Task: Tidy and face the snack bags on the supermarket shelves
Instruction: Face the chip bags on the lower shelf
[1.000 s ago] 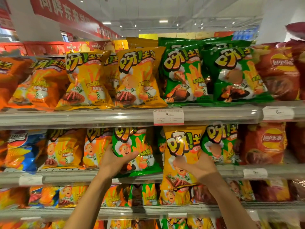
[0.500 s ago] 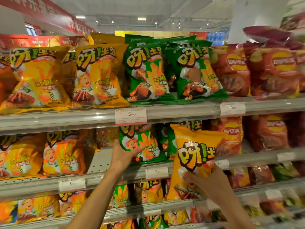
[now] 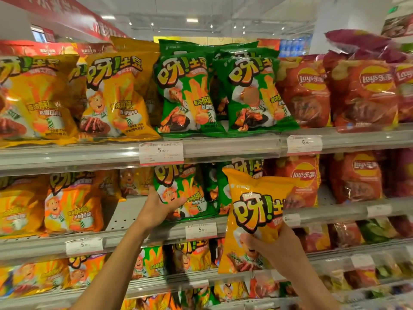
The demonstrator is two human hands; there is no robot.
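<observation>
Two bags are in hand at the middle shelf (image 3: pixel 125 220). Your right hand (image 3: pixel 283 249) has its grip curled round the lower part of a yellow bag (image 3: pixel 252 220), held out in front of the shelf's front edge, clear of the row. Your left hand (image 3: pixel 158 209) holds the green bag (image 3: pixel 185 193) standing near that edge. This looks like sorting a stray: next, carry the yellow bag to the bare gap left of the green one, among its own kind, upright and label forward.

A bare gap (image 3: pixel 125 211) on the middle shelf lies between the orange bag (image 3: pixel 73 206) and the green bag (image 3: pixel 190 193); elsewhere bags pack the shelves.
</observation>
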